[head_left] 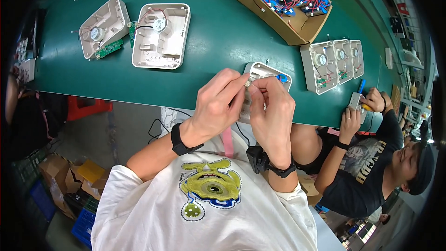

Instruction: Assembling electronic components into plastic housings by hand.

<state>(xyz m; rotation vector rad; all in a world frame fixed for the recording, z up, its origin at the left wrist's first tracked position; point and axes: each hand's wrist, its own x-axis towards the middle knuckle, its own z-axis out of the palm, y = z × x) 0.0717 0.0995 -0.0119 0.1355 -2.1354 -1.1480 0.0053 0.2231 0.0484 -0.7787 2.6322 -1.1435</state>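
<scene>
My left hand (218, 100) and my right hand (273, 111) meet over a white plastic housing (287, 75) at the table's front edge. Both are closed, fingertips pinching a small pale connector (247, 83) between them. Most of that piece is hidden by the fingers, so its exact form is hard to see. Inside the housing, just beyond my right fingers, lies a blue-wrapped battery (281, 78). My hands cover much of the housing's interior.
Left on the green table (218, 32) lie two open housings (174, 37) (104, 21) with speakers and circuit boards (109, 49). A cardboard box (260, 16) of wired blue batteries stands at the back. Three housings (313, 83) line up right, near a co-worker's hands (350, 118).
</scene>
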